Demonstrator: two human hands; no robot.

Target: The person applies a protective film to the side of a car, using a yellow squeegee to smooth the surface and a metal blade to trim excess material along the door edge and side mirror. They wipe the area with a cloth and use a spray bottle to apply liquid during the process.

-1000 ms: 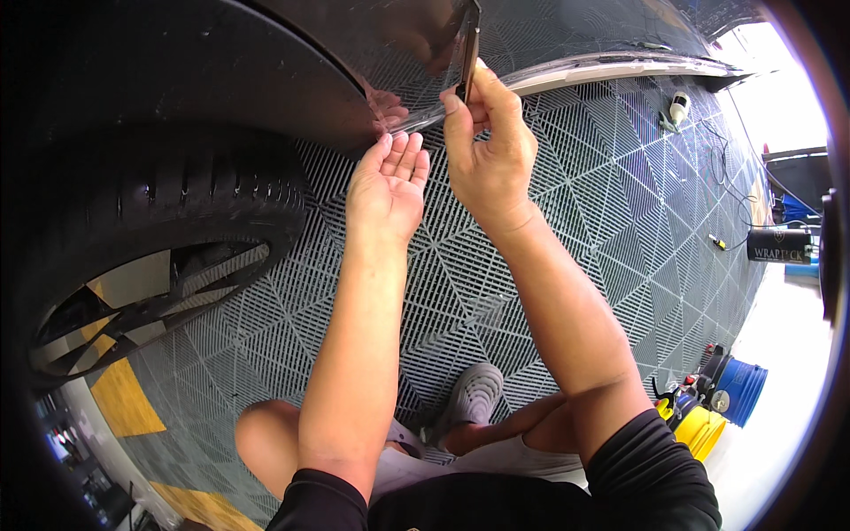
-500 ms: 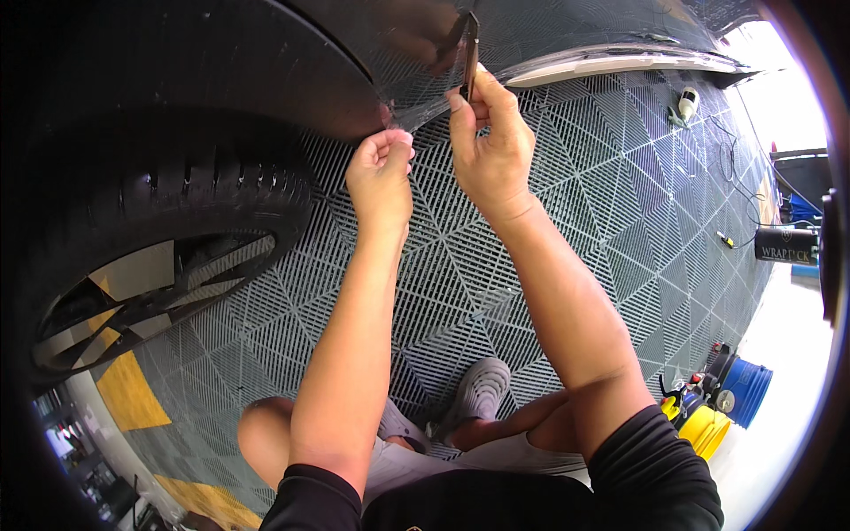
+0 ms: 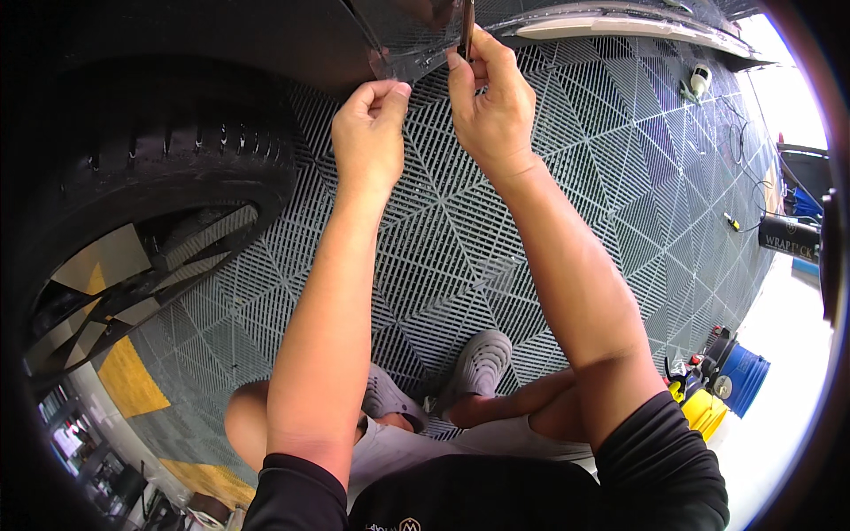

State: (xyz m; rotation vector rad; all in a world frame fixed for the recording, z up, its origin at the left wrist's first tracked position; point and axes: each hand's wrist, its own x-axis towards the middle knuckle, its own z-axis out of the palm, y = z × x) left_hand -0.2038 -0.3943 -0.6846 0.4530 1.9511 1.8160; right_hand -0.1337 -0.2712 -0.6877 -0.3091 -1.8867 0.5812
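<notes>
My left hand (image 3: pixel 367 133) is closed in a pinch at the lower corner of a dark, glossy car panel (image 3: pixel 274 44). Between its fingertips is the edge of a clear film (image 3: pixel 412 65), which stretches from the panel's bottom edge. Just to the right, my right hand (image 3: pixel 494 111) grips a slim utility knife (image 3: pixel 467 32) upright between thumb and fingers. The knife's upper end is cut off by the top of the picture. Both hands are close together, without touching each other.
A tyre (image 3: pixel 168 150) with a spoked wheel stands at left. Slatted floor tiles (image 3: pixel 443 265) lie beneath me. At right are a spray bottle (image 3: pixel 701 80), a thin cable (image 3: pixel 737 146), a black cylinder (image 3: pixel 788 234), a blue bucket (image 3: pixel 745 380) and a yellow bucket (image 3: pixel 704 411).
The whole view has shifted, so the car and both hands sit higher in the picture. The knife's tip has gone out of view. Both grips stay the same.
</notes>
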